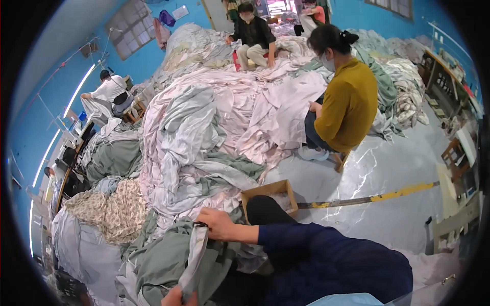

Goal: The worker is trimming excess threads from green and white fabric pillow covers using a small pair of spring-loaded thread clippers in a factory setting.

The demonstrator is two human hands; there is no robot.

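A grey-green cloth with a pale, whitish edge band lies over my lap. My right hand, at the end of a navy sleeve, is closed on the upper end of that band. Something small and dark shows at its fingertips, too small to name. At the lower edge of the view my left hand pinches the band's lower end; part of this hand is cut off by the frame. Between the two hands the band runs taut and nearly upright.
Heaps of pink, white and green fabric spread ahead, with a patterned cloth at left. An open cardboard box stands by my dark-clad knee. A person in a mustard top sits at right; others work farther back.
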